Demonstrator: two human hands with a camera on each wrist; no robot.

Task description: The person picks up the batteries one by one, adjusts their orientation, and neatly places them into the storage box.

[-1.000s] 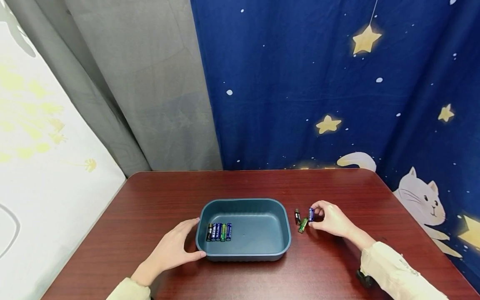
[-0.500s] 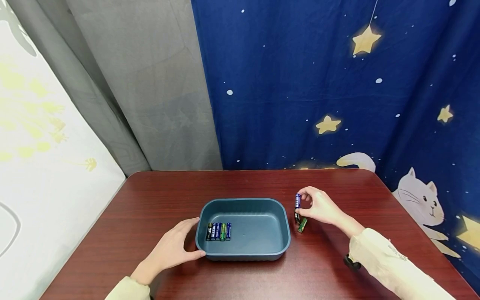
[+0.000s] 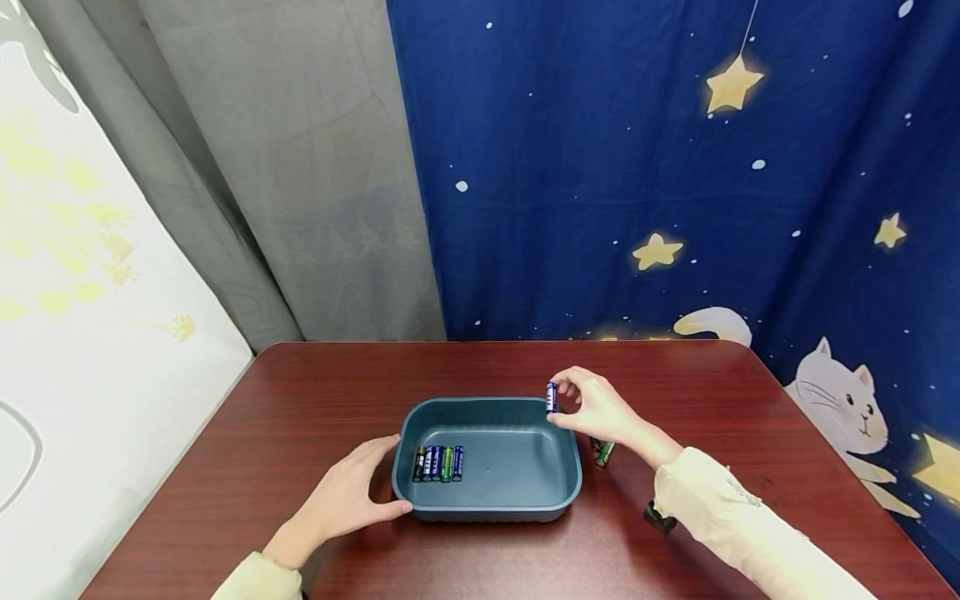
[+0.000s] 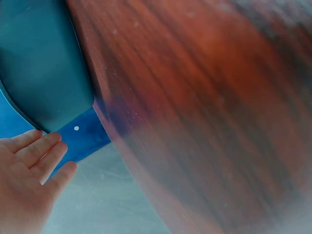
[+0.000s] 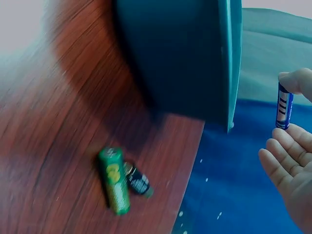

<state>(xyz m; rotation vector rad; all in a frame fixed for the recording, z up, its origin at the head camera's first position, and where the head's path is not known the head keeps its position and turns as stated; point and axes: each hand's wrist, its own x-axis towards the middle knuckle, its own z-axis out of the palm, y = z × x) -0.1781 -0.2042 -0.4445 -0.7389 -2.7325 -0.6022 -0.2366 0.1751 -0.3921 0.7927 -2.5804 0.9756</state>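
Note:
My right hand [image 3: 596, 408] pinches a blue battery [image 3: 551, 398] by its two ends between thumb and fingers, above the back right rim of a teal plastic bin [image 3: 495, 510]. The right wrist view shows this blue battery [image 5: 284, 107] with white marks on its side. My left hand [image 3: 341, 500] rests against the bin's left end, fingertips and thumb at the rim, fingers extended. Inside the bin, at the left, several batteries [image 3: 437, 464] stand side by side in a row: black, blue and green ones.
A green battery [image 5: 114, 183] and a black battery [image 5: 138, 180] lie close together on the wooden table [image 3: 330, 392], right of the bin and partly behind my right hand in the head view. Grey and blue star-patterned curtains [image 3: 562, 208] hang behind the table.
My right hand has lifted the blue battery from beside the two loose ones and carried it left to the bin's right rim. My left hand has stayed still.

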